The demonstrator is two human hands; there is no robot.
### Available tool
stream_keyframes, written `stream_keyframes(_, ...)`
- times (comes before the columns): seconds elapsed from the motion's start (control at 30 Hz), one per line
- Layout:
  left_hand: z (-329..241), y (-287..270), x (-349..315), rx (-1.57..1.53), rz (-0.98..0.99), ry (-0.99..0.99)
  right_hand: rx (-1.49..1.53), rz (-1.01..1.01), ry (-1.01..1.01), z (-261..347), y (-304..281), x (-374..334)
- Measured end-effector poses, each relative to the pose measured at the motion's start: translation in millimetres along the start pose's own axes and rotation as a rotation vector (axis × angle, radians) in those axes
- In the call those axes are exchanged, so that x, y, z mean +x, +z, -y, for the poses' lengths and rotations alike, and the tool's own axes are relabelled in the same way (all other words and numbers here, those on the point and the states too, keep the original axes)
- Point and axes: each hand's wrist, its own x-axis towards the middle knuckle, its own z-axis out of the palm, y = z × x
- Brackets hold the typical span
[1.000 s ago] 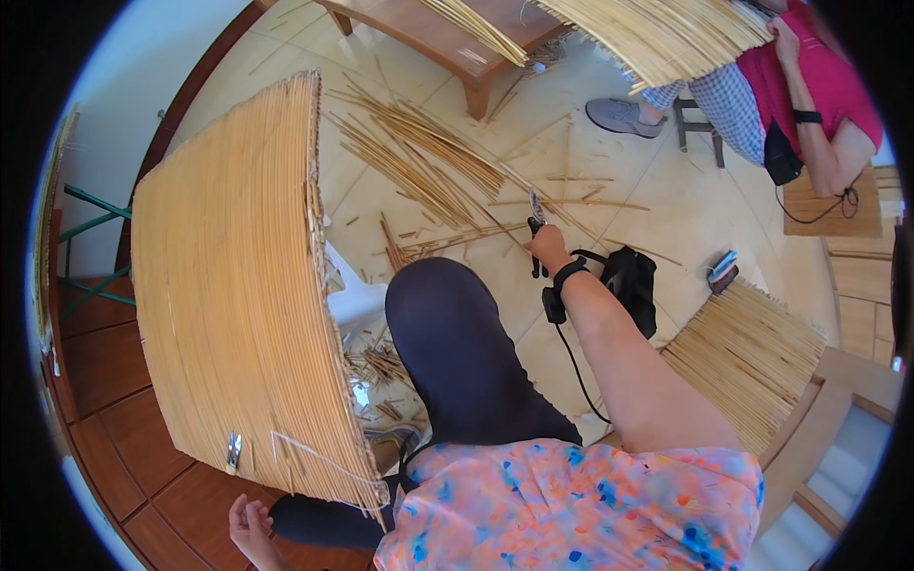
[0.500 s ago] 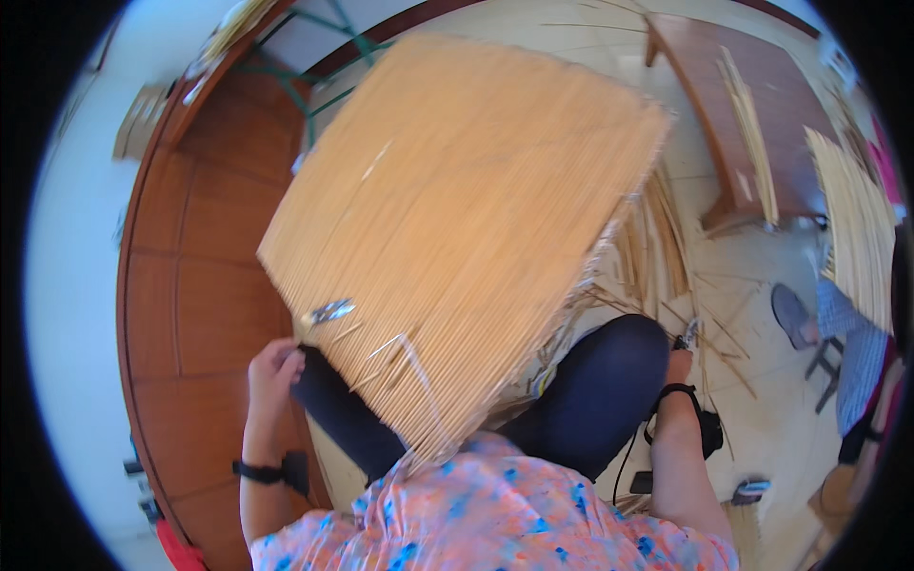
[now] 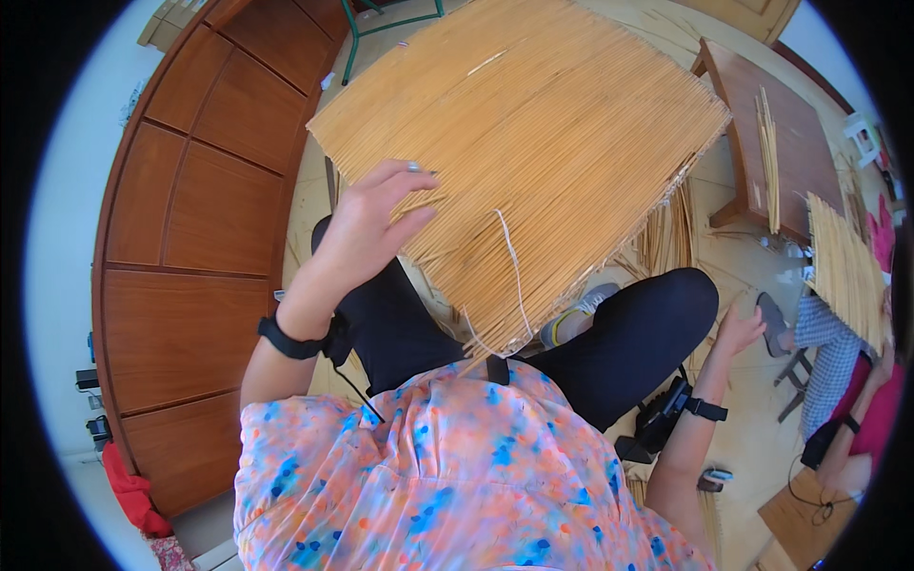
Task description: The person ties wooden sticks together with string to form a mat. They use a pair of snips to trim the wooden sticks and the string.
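Observation:
A large mat of tightly bound straw-coloured stalks (image 3: 533,124) lies slanted before me, its near corner at my lap. My left hand (image 3: 367,224) is over the mat's near left edge, thumb and fingers apart. Short loose stalk ends (image 3: 419,198) show beside its fingertips; I cannot make out whether they touch. A white cord (image 3: 515,255) hangs in a loop across the near corner. Out beyond my right knee, my right hand (image 3: 738,331) is off the mat, with fingers loosely extended and nothing visible in it.
Brown wooden cabinets (image 3: 224,209) line the left side. At the far right, a low wooden table (image 3: 790,133) bears a bundle of stalks (image 3: 769,162). Another person sits at right with a smaller stalk panel (image 3: 843,266). More stalks (image 3: 671,228) lie on the floor beside the mat.
My left hand has moved up and right over the mat. The blue-silver object at the mat's left edge no longer shows. My right hand has moved outward; the metal tool there is gone from view.

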Motion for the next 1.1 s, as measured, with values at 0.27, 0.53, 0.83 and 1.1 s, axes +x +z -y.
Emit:
stream_keyframes(0.27,15.0,50.5,1.7,0.103,0.248,-0.012,0.963,0.226,-0.102,146.6,-174.9,-111.1)
stream_keyframes(0.53,22.1,68.3,22.3,0.05,0.231,0.095,1.31,0.577,-0.403,218.4,-232.3,-189.4)
stream_keyframes(0.83,21.7,43.8,24.1,-0.19,0.287,0.004,1.141,0.452,-0.42,234.2,-264.2,-201.7)
stream_keyframes(1.1,-29.2,-15.6,6.5,-0.603,0.246,0.182,1.339,1.013,-0.333,274.6,-288.9,-221.6)
